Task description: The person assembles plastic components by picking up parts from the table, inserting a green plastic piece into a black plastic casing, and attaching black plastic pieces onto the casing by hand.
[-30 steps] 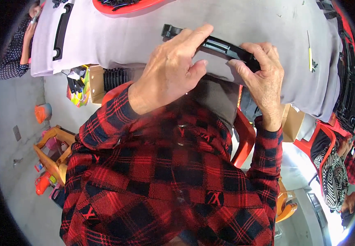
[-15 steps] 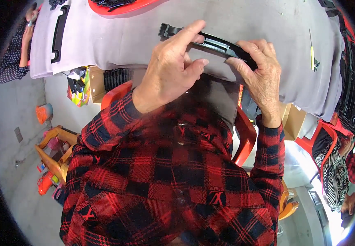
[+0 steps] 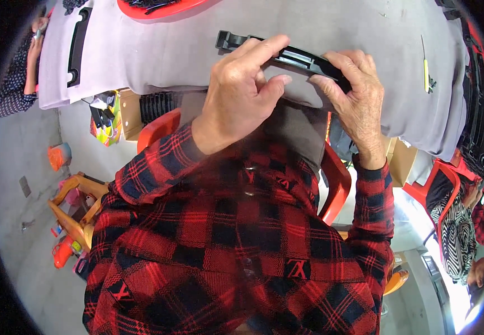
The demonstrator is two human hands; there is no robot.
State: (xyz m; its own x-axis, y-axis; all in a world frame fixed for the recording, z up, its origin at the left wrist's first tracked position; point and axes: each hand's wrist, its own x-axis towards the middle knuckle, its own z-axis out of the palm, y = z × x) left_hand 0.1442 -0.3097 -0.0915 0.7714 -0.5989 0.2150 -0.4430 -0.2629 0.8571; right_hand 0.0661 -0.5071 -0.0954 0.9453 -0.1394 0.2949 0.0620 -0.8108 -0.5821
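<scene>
A long black plastic piece with a hooked left end and a slotted, shiny middle is held up over the near part of the grey cloth-covered table. My right hand pinches its right end between thumb and fingers. Across its left half reach the stretched fingers of my left hand; the left thumb stands apart, free of the piece. Part of the piece is hidden behind the left fingers, so I cannot tell how firmly they touch it.
A similar black piece lies at the table's left. A red tray with small black parts stands at the far edge. A yellow-handled hook tool lies to the right. Other people sit at both sides.
My left hand has shifted slightly right and nearer along the black piece, uncovering more of its left end. The right hand keeps its pinch.
</scene>
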